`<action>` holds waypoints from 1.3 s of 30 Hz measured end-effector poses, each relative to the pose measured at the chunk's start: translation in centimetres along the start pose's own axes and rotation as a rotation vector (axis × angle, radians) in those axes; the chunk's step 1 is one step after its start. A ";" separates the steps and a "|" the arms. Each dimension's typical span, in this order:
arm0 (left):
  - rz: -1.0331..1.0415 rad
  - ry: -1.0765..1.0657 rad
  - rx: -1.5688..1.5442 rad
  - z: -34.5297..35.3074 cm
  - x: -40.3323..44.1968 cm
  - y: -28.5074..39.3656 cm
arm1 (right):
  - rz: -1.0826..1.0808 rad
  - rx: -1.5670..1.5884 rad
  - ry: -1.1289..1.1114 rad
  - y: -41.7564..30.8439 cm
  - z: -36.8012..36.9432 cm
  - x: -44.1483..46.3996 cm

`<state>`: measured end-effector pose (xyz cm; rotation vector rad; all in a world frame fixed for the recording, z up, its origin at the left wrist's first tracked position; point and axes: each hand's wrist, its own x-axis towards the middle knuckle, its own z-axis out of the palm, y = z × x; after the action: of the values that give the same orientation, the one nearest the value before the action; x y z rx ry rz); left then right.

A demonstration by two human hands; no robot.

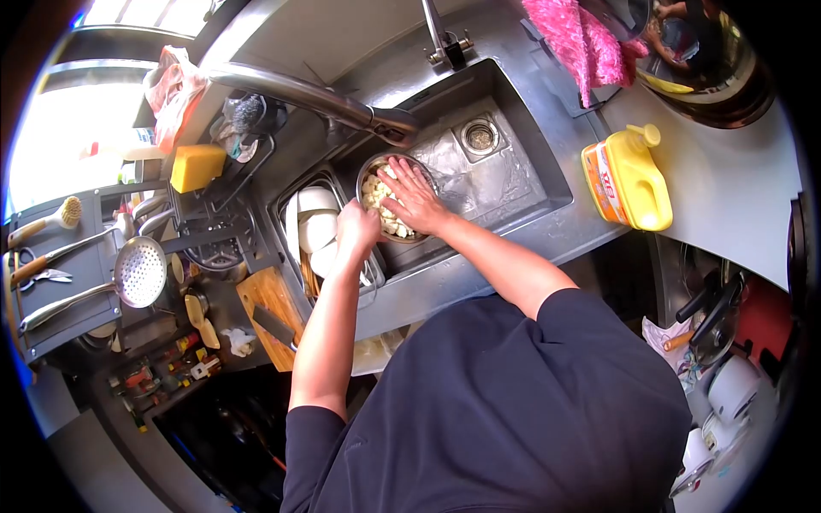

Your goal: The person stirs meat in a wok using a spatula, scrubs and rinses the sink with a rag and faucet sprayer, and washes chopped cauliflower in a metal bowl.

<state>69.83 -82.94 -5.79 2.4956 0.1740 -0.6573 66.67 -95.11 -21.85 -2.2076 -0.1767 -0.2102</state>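
Note:
A round metal bowl (pixel 359 190) stands in the left part of the sink, under the faucet. Small whitish pieces, like cut cauliflower (pixel 371 190), fill it. My left hand (pixel 359 226) is closed on the bowl's near-left rim; its fingertips are partly hidden. Spread flat over the pieces, my right hand (pixel 414 197) touches them with its fingers stretched out and holds nothing.
The faucet (pixel 333 107) reaches over the sink (pixel 534 162). Left of the bowl is a rack with white dishes (pixel 318 224). A knife (pixel 274 327) lies on a cutting board (pixel 267 295). A yellow jug (pixel 643 184) stands right of the sink, below a pink cloth (pixel 581 47).

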 end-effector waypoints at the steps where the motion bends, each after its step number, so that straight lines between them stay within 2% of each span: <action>1: -0.028 -0.008 0.022 -0.3 -0.5 1.1 | 0.002 -0.009 0.010 0.1 0.1 -0.1; 4: 0.023 0.021 0.032 0.4 0.2 -0.1 | 0.034 0.191 0.065 0.1 0.2 -0.4; 15: 0.113 0.056 0.156 1.8 1.1 0.7 | 0.086 0.348 0.095 0.7 -0.1 -1.2; 23: 0.074 0.009 0.146 1.6 -0.1 3.9 | 0.108 0.405 0.141 1.4 0.3 -1.5; 29: 0.086 -0.021 0.254 1.5 0.0 5.2 | 0.103 0.430 0.182 1.6 0.5 -1.5; 32: 0.135 -0.018 0.261 1.6 0.4 5.0 | 0.092 0.403 0.203 1.8 0.7 -1.3; 39: 0.101 -0.012 0.199 1.5 0.1 5.3 | 0.109 0.417 0.182 1.8 0.5 -1.2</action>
<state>70.67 -88.22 -4.41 2.6685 -0.0237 -0.6767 65.94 -95.81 -23.76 -1.7679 0.0027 -0.2847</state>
